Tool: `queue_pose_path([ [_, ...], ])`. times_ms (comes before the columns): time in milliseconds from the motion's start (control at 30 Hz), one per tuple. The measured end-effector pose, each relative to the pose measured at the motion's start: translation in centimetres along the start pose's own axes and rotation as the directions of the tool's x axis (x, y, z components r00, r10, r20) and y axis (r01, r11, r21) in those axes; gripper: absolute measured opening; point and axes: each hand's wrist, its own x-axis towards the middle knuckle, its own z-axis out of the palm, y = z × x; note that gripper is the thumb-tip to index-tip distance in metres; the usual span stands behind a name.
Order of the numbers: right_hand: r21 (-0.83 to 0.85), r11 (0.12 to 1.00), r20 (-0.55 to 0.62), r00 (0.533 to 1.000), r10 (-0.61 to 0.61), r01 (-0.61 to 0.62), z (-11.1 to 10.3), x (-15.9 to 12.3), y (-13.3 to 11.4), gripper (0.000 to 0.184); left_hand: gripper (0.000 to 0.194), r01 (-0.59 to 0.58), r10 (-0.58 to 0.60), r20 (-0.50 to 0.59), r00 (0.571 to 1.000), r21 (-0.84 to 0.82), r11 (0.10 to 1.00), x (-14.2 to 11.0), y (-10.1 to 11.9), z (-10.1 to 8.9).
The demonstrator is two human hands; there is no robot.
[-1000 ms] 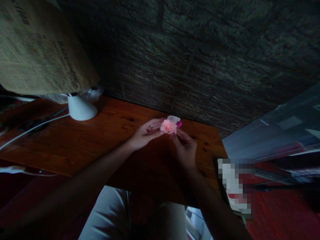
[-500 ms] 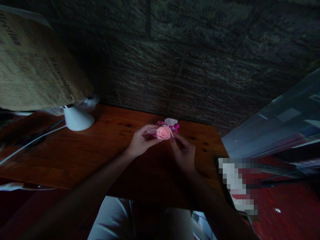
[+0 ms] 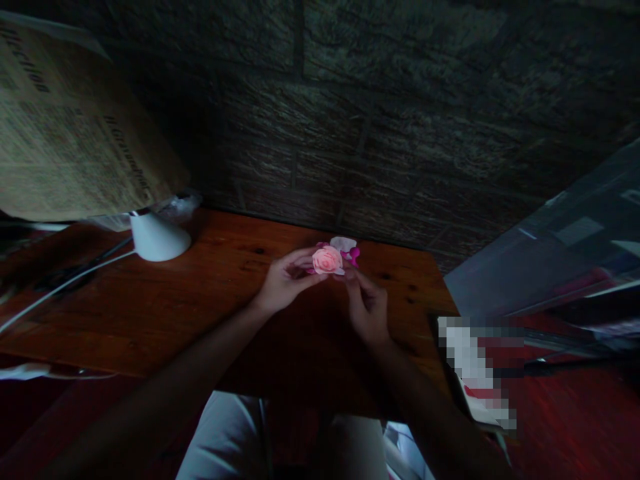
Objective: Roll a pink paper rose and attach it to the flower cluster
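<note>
A pale pink artificial rose [image 3: 327, 261] faces up over the wooden table. My left hand [image 3: 284, 281] is closed around it from the left, thumb in front and fingers behind. From the right, my right hand [image 3: 369, 308] pinches at a pale petal [image 3: 339, 271] on the rose's lower right edge; the fingertips partly cover it. Just behind the rose lie loose magenta petals [image 3: 353, 255] and a whitish petal [image 3: 343, 244]. More magenta shows beside my left fingers, partly hidden by the rose.
A lamp with a newspaper-print shade [image 3: 75, 127] and white base [image 3: 159, 239] stands at the left, its white cord [image 3: 65, 290] crossing the wooden table [image 3: 215, 267]. Behind rises a dark brick-patterned wall [image 3: 325, 133]. A pixelated patch covers something by the right table edge.
My right fingertips have shifted slightly right, and the pale petal that stuck out beside them now lies closer along the rose's edge. The rose has tilted a little; my left hand keeps its hold.
</note>
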Motion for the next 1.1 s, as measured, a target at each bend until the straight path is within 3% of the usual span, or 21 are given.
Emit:
queue_pose_path([
  [267, 0.242, 0.956, -0.043, 0.983, 0.181, -0.166, 0.5, 0.8, 0.59, 0.023, 0.048, -0.015, 0.014, -0.03, 0.999, -0.027, 1.0, 0.1, -0.29, 0.31],
  [567, 0.243, 0.959, -0.056, 0.985, 0.165, -0.147, 0.43, 0.84, 0.61, 0.021, 0.05, 0.0, 0.0, -0.034, 0.999, -0.025, 1.0, 0.09, -0.46, 0.41],
  [1100, 0.194, 0.974, -0.039, 0.991, 0.126, -0.116, 0.07, 0.9, 0.58, 0.022, 0.051, -0.08, 0.081, -0.014, 0.997, 0.036, 0.996, 0.04, -0.78, 0.03],
])
